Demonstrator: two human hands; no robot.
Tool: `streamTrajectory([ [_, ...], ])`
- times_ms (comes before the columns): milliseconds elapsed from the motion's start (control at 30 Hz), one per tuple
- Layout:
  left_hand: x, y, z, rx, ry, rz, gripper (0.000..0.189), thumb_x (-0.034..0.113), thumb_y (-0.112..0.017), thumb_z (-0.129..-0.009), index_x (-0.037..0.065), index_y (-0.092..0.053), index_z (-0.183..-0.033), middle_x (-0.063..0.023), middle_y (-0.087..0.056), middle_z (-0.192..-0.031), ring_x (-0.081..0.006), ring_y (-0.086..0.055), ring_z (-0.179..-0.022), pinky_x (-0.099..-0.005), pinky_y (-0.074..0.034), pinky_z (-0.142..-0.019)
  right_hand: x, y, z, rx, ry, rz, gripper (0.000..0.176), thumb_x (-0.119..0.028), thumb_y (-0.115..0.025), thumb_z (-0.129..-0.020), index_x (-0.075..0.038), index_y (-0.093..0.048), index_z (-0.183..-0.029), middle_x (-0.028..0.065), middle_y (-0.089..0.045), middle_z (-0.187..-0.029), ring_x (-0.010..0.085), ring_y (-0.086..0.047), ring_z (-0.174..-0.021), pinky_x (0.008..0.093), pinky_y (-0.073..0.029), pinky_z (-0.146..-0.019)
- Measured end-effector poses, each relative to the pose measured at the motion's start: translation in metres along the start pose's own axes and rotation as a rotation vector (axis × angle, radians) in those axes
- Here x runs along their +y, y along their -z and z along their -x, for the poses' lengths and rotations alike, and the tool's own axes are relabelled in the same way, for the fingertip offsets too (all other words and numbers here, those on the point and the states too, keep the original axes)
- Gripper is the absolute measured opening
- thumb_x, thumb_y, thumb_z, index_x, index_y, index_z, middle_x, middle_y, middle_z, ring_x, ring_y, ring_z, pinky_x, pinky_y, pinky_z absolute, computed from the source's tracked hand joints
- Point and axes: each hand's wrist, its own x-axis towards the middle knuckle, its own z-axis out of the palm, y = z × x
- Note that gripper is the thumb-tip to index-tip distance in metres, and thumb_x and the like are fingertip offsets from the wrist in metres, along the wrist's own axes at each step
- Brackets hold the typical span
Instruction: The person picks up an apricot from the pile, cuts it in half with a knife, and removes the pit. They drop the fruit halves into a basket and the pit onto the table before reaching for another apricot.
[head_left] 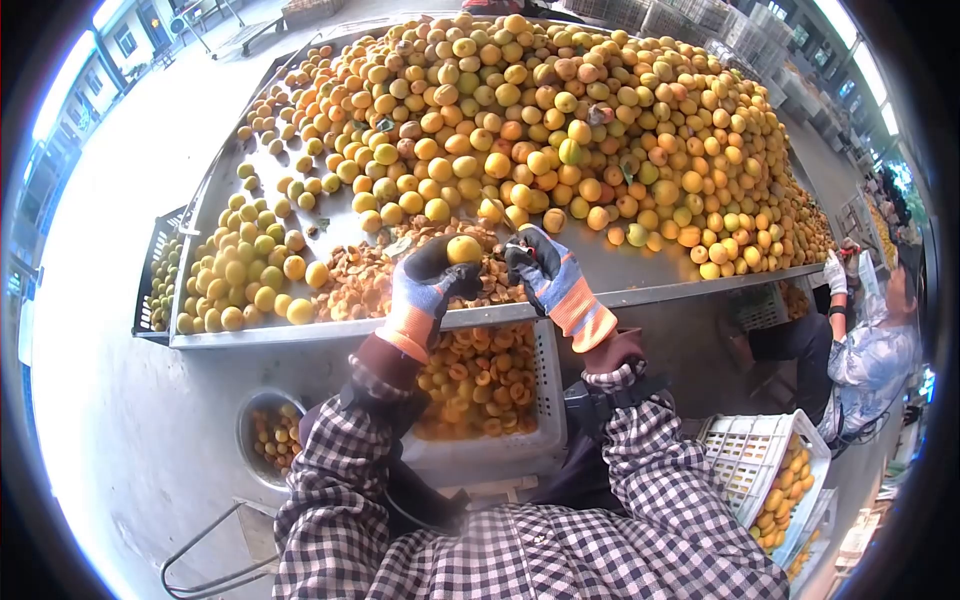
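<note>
Pinching fruit [464, 250] in left hand's [422, 278] fingers, over near edge of tabletop [625, 272]. Right hand [552, 275] just right of it, fingers curled, can't tell on what. Fruit's roundish, no clear long axis tbh.

A raised-rim metal table [640, 297] bears 1 large heap of yellow-orange fruit [590, 120], spread across its far side and reaching the right. 1 smaller pile of greener fruit [235, 265] lies near left; beside it, toward the near middle, lie brownish-orange fruit scraps [350, 285]. Loose fruits dot the left.
</note>
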Motion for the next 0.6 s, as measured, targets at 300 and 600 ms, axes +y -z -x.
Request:
streamTrajectory([
  [300,0.014,-0.004,0.007,-0.210,0.056,-0.092,0.047,0.015,-0.071,-0.085,0.003,-0.054,-0.128,-0.0018,-0.065,-0.105,-0.0084,-0.059,-0.086,-0.0215,-0.048,-0.073,-0.014,-0.001,0.012,-0.043,0.040,-0.009,0.018,-0.012,-0.065,-0.092,0.001,-0.062,-0.103,0.0137,-0.068,-0.089,0.0126,-0.063,-0.084,0.0295,-0.051,-0.074],
  [600,0.021,0.000,0.006,-0.211,-0.025,-0.157,0.043,0.019,-0.072,-0.084,0.002,-0.060,-0.121,-0.0017,-0.065,-0.101,-0.0084,-0.059,-0.084,-0.0227,-0.048,-0.072,-0.025,-0.012,0.022,-0.140,0.082,0.218,0.018,-0.010,-0.062,-0.091,0.001,-0.064,-0.105,0.0190,-0.068,-0.095,0.0318,-0.067,-0.088,0.0348,-0.050,-0.075],
])
